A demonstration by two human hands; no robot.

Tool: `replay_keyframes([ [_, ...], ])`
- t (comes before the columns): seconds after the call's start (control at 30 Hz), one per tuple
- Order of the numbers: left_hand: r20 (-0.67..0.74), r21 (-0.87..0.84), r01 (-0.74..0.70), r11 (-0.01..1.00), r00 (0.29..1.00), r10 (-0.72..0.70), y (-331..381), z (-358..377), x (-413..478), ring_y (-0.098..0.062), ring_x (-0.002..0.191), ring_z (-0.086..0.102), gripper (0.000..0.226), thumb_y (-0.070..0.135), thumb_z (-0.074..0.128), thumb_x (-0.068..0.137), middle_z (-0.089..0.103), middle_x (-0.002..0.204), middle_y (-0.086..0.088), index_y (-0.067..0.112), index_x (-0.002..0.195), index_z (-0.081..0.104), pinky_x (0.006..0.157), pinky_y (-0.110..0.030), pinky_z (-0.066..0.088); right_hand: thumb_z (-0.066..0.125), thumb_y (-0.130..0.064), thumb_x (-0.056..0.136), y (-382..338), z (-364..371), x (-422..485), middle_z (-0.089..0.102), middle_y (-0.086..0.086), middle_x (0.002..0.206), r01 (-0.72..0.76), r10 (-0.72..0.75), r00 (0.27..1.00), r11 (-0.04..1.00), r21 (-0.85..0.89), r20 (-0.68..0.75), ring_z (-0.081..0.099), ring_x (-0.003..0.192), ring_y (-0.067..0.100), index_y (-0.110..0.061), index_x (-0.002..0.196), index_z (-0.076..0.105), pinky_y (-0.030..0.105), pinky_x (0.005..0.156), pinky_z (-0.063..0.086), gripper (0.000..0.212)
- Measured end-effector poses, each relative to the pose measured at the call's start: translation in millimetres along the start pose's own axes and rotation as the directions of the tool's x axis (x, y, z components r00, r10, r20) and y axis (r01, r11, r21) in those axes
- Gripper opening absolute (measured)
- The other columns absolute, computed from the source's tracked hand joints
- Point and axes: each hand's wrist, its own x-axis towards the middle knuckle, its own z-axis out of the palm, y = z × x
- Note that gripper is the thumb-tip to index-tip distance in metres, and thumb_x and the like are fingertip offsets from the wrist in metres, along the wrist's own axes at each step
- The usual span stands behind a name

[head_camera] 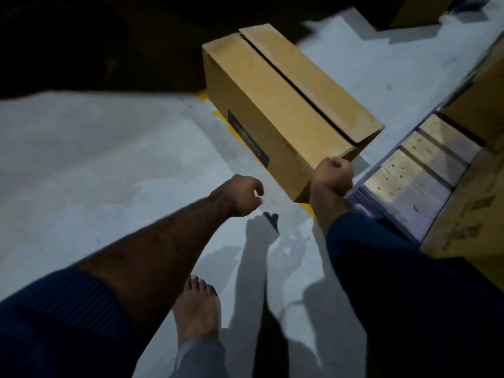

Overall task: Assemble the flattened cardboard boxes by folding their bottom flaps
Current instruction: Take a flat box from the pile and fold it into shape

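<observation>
A grey floor [95, 159] is seen under both arms, and a dark blue sleeve [54, 309] is pushed up on the left forearm. The left hand [241, 196] is held out above the floor with its fingers [246, 208] curled in toward the palm and the thumb standing slightly apart; nothing is held in it. Below and behind these fingers, a bare foot [197, 304] is planted on the floor. Ahead of the left fingers and to their right, the cardboard box [272, 105] is set on the floor. It is already squared up, its two upper flaps folded shut with a dark seam left between them along its length. A dark label [248, 139] with blurred print is carried on the side that faces the left fingers, and a yellow floor marking [218, 115] shows at the box's base. The right hand [333, 175] is clenched into a fist at the box's near corner, with its fingers [342, 167] pressed tightly together. Whether they touch the box cannot be told. To the right of these fingers a wooden pallet [417, 170] is seen. More brown cardboard [463, 222] lies on its far right side, well apart from both hands.
</observation>
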Motion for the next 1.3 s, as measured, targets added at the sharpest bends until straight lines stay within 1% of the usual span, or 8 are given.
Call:
replay_keyframes([
  [0.1,-0.14,-0.136,0.082,0.987,0.985,-0.101,-19.7,0.1,-9.5,-0.025,0.113,0.064,0.034,0.025,0.064,0.095,0.072,0.116,-0.007,0.02,0.128,0.066,0.093,-0.028,0.048,0.062,-0.018,0.095,5.5,21.8,-50.2,0.071,0.009,0.105,-0.055,0.022,0.98,0.985,0.161,0.197,0.06,0.085,0.023,-0.02,0.114,0.064,0.033,0.072,0.048,0.019],
  [0.23,-0.281,-0.211,0.134,0.968,0.941,-0.191,-37.9,-12.2,-19.7,-0.031,0.117,0.061,0.048,0.013,0.06,0.094,0.066,0.128,-0.015,0.014,0.141,0.053,0.094,-0.035,0.049,0.06,-0.019,0.1,17.5,38.0,-122.6,0.074,0.011,0.08,-0.158,0.035,0.703,0.982,0.108,0.71,0.066,0.06,0.022,-0.011,0.097,0.069,0.029,0.054,0.048,0.013],
  [0.4,-0.369,-0.227,0.162,0.96,0.898,-0.239,-48.3,-33.8,-20.7,-0.036,0.129,0.05,0.065,0.025,0.065,0.096,0.039,0.148,-0.019,0.013,0.152,0.034,0.101,-0.038,0.044,0.061,-0.027,0.098,0.3,37.1,-89.2,0.068,0.007,0.109,0.286,-0.275,0.903,0.958,0.014,0.331,0.063,0.09,0.019,-0.014,0.107,0.072,0.018,0.069,0.044,0.019],
  [0.5,-0.349,-0.387,0.098,0.917,0.905,-0.244,-46.3,-38.9,-6.2,-0.035,0.138,0.044,0.082,0.034,0.072,0.094,0.038,0.156,-0.018,0.016,0.158,0.025,0.108,-0.039,0.041,0.071,-0.038,0.092,-20.6,37.5,-34.2,0.044,0.01,0.145,0.271,-0.263,0.949,0.962,-0.023,0.173,0.046,0.128,0.028,-0.018,0.135,0.057,0.022,0.093,0.035,0.05],
  [0.73,-0.249,-0.657,0.049,0.752,0.928,-0.278,-40.5,-29.4,6.7,-0.028,0.146,0.038,0.071,0.047,0.063,0.097,0.038,0.161,-0.003,0.023,0.157,0.035,0.118,-0.04,0.034,0.088,-0.052,0.072,-32.4,48.9,9.7,0.036,0.015,0.16,0.096,-0.027,0.925,0.981,-0.166,0.378,0.041,0.144,0.037,-0.017,0.162,0.018,0.045,0.112,0.045,0.12],
  [0.93,-0.369,-0.637,0.205,0.743,0.766,-0.527,-100.9,-29.5,-56.9,-0.038,0.124,0.056,0.074,0.06,0.068,0.086,0.054,0.14,-0.017,0.02,0.143,0.042,0.103,-0.047,0.05,0.088,-0.066,0.06,-14.5,58.2,-89.5,0.052,0.016,0.143,0.199,0.017,0.873,0.9,-0.388,0.488,0.055,0.126,0.038,-0.014,0.142,0.05,0.04,0.098,0.052,0.104],
  [1.07,-0.314,-0.645,0.419,0.639,0.617,-0.721,-137.2,-16.8,-134.1,-0.048,0.121,0.049,0.087,0.066,0.076,0.075,0.038,0.135,-0.022,0.028,0.141,0.032,0.098,-0.051,0.051,0.091,-0.064,0.06,-7.8,57.1,-180.7,0.046,0.016,0.143,0.305,0.043,0.786,0.841,-0.447,0.617,0.053,0.128,0.041,-0.01,0.143,0.047,0.045,0.101,0.052,0.108],
  [1.3,-0.227,-0.743,0.545,0.389,0.342,-0.912,-191.0,32.2,-308.2,-0.05,0.126,0.043,0.104,0.068,0.077,0.073,0.034,0.14,-0.024,0.031,0.151,0.02,0.097,-0.057,0.048,0.077,-0.072,0.071,2.1,40.1,-336.1,0.057,0.019,0.137,0.74,0.177,0.417,0.504,-0.446,0.892,0.061,0.116,0.036,0.002,0.136,0.052,0.039,0.091,0.056,0.102],
])
